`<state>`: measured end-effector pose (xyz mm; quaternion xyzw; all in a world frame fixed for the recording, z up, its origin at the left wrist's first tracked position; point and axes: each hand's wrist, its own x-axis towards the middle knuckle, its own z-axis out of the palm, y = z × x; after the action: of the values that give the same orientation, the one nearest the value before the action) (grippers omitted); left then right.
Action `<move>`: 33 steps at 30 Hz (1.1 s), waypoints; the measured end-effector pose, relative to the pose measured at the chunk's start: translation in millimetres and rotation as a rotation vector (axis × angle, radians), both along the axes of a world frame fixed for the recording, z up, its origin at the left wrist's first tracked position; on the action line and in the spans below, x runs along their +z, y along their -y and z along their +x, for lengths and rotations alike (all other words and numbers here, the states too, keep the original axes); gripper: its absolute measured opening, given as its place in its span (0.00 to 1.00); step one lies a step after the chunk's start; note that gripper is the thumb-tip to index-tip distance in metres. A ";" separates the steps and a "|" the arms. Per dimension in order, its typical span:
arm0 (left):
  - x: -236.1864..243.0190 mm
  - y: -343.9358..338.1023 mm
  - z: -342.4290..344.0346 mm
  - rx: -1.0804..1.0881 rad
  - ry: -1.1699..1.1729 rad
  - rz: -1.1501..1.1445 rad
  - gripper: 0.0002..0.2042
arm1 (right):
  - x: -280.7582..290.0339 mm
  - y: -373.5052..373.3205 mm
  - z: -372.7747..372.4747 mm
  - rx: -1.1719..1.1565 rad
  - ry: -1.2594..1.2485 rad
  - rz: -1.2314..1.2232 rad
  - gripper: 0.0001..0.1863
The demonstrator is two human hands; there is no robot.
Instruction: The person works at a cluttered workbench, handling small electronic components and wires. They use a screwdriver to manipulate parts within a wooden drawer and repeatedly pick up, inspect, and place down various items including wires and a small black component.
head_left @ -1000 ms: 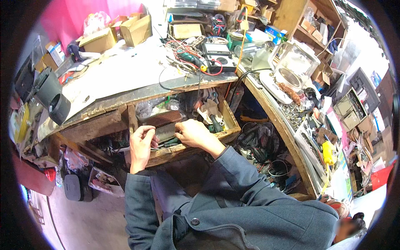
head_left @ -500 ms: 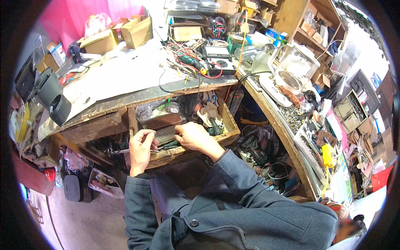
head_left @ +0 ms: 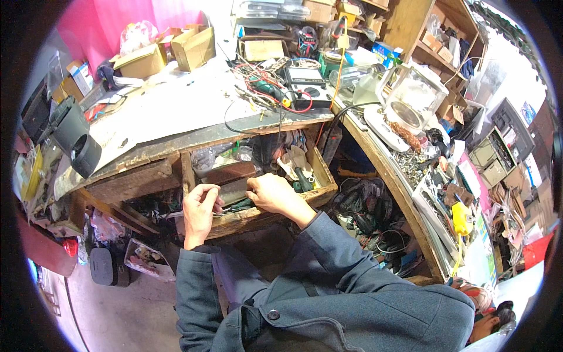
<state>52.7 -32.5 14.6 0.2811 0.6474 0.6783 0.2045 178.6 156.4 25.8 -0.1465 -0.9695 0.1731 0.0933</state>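
Over an open wooden drawer (head_left: 318,193), my left hand (head_left: 199,212) is pinched closed near its front left; what is between the fingertips is too small to make out. My right hand (head_left: 271,193) is also closed, to the right of it, its fingertips by a grey flat piece (head_left: 234,189), and whatever it grips is hidden. A brown block (head_left: 226,172) lies behind them. The drawer also holds clear plastic bags (head_left: 204,157), crumpled beige material (head_left: 290,163) and a dark-handled tool (head_left: 304,182).
Above the drawer is a paper-covered bench (head_left: 158,105) with tangled leads (head_left: 258,82), a meter (head_left: 304,79) and cardboard boxes (head_left: 193,50). A cluttered side bench (head_left: 404,193) runs down the right, holding a clear appliance (head_left: 413,97). Bags (head_left: 363,199) and a bin (head_left: 146,258) lie below.
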 end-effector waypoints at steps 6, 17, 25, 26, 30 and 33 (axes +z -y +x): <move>-2.2 -1.0 0.1 0.002 -0.009 0.017 0.08 | -4.2 -2.4 -0.8 -0.001 -0.005 -0.010 0.15; -7.5 -3.8 0.6 0.020 -0.067 -0.042 0.07 | 83.2 -69.4 -7.6 -0.070 -0.689 0.197 0.10; 1.5 -16.3 5.9 0.203 -0.296 -0.083 0.08 | 169.1 -292.3 -51.1 -0.468 -0.228 0.752 0.11; -1.8 -20.0 4.6 0.210 -0.316 -0.073 0.09 | 166.8 -311.4 -53.4 -0.522 -0.150 0.751 0.11; -2.5 -18.4 5.3 0.243 -0.314 -0.107 0.09 | 157.1 -330.9 -69.5 -0.501 -0.003 0.647 0.12; 1.8 -16.7 6.3 0.242 -0.294 -0.118 0.09 | 146.0 -329.8 -79.8 -0.623 -0.009 0.656 0.13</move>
<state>59.0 -15.8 16.4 0.2847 0.7379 0.6105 0.0409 98.8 486.2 171.8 -0.3932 -0.8823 -0.1790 0.1867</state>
